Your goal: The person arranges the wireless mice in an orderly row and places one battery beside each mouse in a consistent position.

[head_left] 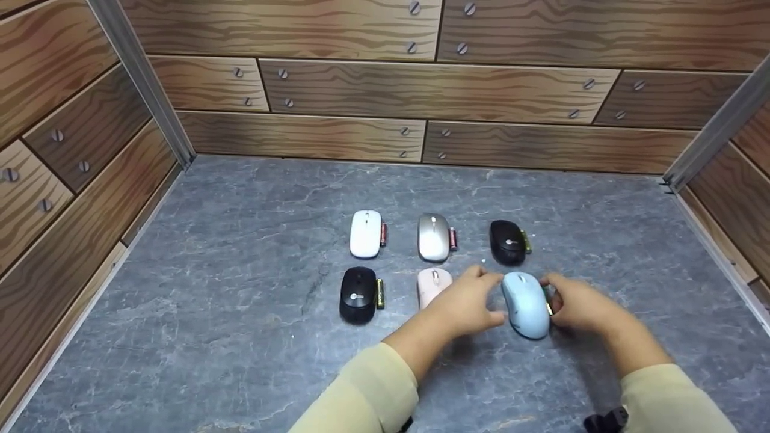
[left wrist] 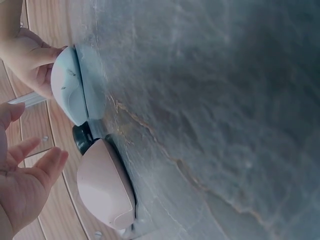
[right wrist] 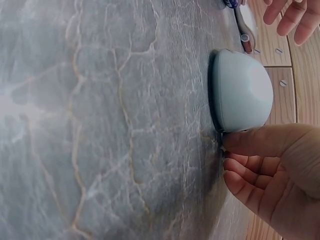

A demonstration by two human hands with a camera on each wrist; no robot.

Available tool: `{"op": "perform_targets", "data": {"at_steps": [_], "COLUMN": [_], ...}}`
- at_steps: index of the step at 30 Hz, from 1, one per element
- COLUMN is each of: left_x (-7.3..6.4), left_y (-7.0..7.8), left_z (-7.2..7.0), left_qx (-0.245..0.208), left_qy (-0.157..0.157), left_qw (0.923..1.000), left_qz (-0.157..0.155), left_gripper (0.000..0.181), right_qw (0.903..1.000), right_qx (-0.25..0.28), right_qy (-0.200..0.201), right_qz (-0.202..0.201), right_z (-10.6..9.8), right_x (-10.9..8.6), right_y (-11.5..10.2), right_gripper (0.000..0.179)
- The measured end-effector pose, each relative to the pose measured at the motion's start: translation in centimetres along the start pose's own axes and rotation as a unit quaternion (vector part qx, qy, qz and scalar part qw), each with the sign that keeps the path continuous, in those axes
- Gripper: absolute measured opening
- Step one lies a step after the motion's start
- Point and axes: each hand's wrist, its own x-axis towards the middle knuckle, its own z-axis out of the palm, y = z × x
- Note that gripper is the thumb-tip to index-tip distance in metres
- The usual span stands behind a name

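Note:
A light blue computer mouse (head_left: 526, 305) lies on the grey marbled tabletop, between the two hands. My right hand (head_left: 580, 304) is at its right side, thumb and fingers curled at a small green-and-yellow battery (head_left: 549, 309), which they mostly hide. To the left of the blue mouse, my left hand (head_left: 466, 300) hovers with fingers spread, holding nothing. Part of a pink mouse (head_left: 433, 282) shows behind the left hand. In the left wrist view the blue mouse (left wrist: 67, 85) and the pink mouse (left wrist: 105, 185) both rest on the surface.
Farther back are a white mouse (head_left: 366, 234), a silver mouse (head_left: 434, 237) and a black mouse (head_left: 507, 242), each with a battery at its right. Another black mouse (head_left: 358, 294) with a battery (head_left: 380, 293) lies front left. Wood-patterned walls (head_left: 421, 90) enclose the tabletop.

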Motion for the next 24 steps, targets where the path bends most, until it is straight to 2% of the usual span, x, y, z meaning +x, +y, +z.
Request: {"op": "perform_targets", "data": {"at_steps": [8,17,20,24], "left_x": [-0.2,-0.4,-0.5,-0.7], "left_y": [-0.1,-0.6,-0.9,-1.8], "left_z": [-0.1,-0.1,-0.4,-1.6], "left_qx": [-0.010,-0.020,-0.021,-0.022], "left_qy": [-0.004,0.000,0.000,-0.003], "left_qw": [0.9999,0.9998,0.9997,0.9994], "left_qz": [-0.006,-0.004,-0.011,-0.028], "left_gripper": [0.060,0.061,0.062,0.063], "right_qw": [0.9998,0.9998,0.9998,0.9996], "right_qx": [-0.018,-0.011,-0.012,-0.023], "right_qy": [0.007,-0.004,-0.006,-0.009], "right_qz": [-0.011,0.014,0.016,0.016], "right_z": [0.0,-0.4,-0.8,-2.1], "right_x": [0.0,-0.4,-0.4,-0.3], "right_y": [0.2,0.3,0.2,-0.5], "right_gripper": [0.056,0.055,0.055,0.053]}}
